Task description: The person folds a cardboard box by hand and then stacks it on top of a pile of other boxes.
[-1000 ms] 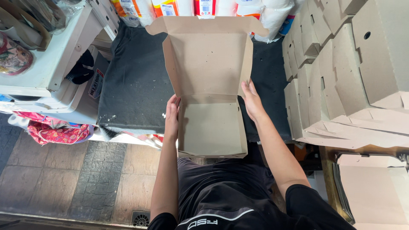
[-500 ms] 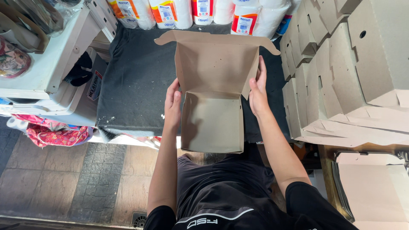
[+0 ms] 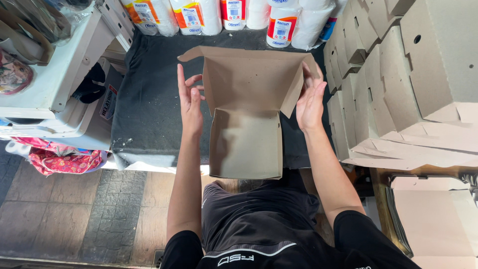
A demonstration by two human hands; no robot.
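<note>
The fingers (image 3: 183, 82) of the left hand (image 3: 190, 102) are stretched out and a little spread, the palm turned toward the cardboard box (image 3: 246, 139). This hand is open and holds nothing; its fingertips are just beside the left flap (image 3: 191, 53) of the box lid (image 3: 251, 82), and I cannot tell if they touch it. The right hand (image 3: 309, 99) is also open, with the fingers straight and close together. Its fingertips lie against the right flap (image 3: 298, 89) of the lid, but they do not grasp it.

The box lies on a dark cloth (image 3: 154, 99), its near edge hanging over the edge of the cloth toward the person. The lid stands up at the far side of the box, and the tray part is empty. Beyond the box, a row of paper rolls (image 3: 229, 15) stands at the far edge of the cloth. To the right of the box there is a big pile of folded boxes (image 3: 398, 84).
</note>
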